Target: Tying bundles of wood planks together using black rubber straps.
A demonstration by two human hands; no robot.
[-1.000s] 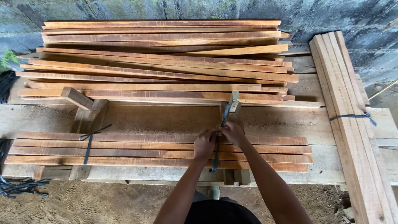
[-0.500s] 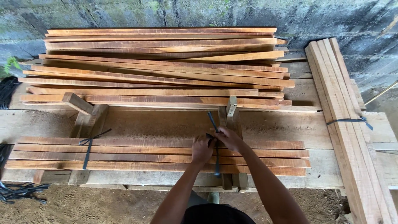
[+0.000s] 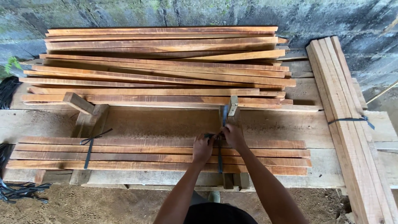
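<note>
Both hands are now lying lower on the plank bundle than half a second ago, pulling together at the strap.

Seen from the head camera, the left hand (image 3: 203,148) and right hand (image 3: 233,136) are meeting over the dark strap (image 3: 219,159), which is running across the near bundle of planks (image 3: 157,155) on the workbench (image 3: 166,122). Fingers of both hands are closing around the strap's upper end, though the fingertips are hiding the knot itself (how tight it is, I cannot tell). The strap's lower part is showing just beneath the left hand. A second strap (image 3: 88,149) is binding the bundle's left end. Loose planks (image 3: 161,70) are lying behind; another tied bundle (image 3: 348,120) is being cut off at the right edge.
</note>
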